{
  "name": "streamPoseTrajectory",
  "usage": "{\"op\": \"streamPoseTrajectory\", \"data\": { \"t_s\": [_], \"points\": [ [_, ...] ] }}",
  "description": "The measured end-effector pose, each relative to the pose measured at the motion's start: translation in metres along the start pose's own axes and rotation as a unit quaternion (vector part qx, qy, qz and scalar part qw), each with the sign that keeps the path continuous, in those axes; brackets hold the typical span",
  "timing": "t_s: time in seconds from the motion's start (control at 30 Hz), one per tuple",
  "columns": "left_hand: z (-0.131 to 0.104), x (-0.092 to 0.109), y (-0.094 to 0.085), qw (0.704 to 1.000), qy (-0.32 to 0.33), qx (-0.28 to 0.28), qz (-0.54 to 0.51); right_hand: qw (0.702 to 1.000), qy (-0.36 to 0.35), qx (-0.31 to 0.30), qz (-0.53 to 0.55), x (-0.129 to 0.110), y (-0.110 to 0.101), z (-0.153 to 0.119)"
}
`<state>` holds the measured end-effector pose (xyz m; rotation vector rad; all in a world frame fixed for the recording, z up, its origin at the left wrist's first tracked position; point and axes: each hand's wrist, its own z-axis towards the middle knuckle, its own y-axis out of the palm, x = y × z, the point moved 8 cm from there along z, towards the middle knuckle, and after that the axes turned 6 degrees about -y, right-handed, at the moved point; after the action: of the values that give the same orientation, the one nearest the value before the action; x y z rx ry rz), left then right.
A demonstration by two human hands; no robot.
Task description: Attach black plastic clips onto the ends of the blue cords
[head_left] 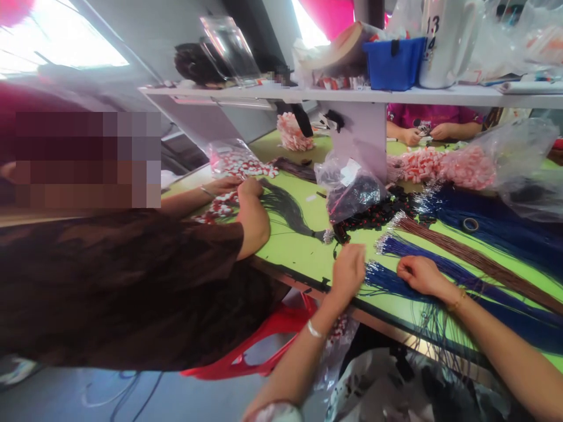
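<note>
Both forearms reach over the green table's (299,252) edge, left hand (348,271) curled loosely beside the blue cords (387,280) that the right hand (420,274) pinches, seemingly sorting strands, which calls for separating one cleanly.

I see a green-topped worktable (303,249) under a pale grey shelf (352,95) on a thick post. Bright daylight pours through a window (65,47) upper left. A red plastic stool (264,346) stands on the grey floor (132,398).
</note>
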<state>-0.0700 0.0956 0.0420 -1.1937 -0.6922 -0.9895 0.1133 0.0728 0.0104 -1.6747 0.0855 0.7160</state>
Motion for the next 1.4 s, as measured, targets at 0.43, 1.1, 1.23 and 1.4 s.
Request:
{"op": "streamPoseTrajectory", "data": {
  "t_s": [0.43,1.1,1.23,1.4],
  "points": [
    [0.05,-0.031,-0.015,0.982,-0.004,0.043,0.184,0.994,-0.011,0.081,0.076,-0.003,-0.007,-0.002],
    [-0.023,-0.012,0.073,0.715,-0.313,-0.198,-0.592,0.953,-0.019,0.239,0.184,-0.039,-0.037,-0.008],
    [-0.026,-0.008,0.075,0.715,-0.315,-0.207,-0.589,0.959,-0.033,0.247,0.133,-0.043,-0.038,-0.013],
    [-0.026,-0.007,0.074,0.724,-0.313,-0.21,-0.578,0.963,-0.056,0.253,0.068,-0.049,-0.041,-0.016]
  ]
}}
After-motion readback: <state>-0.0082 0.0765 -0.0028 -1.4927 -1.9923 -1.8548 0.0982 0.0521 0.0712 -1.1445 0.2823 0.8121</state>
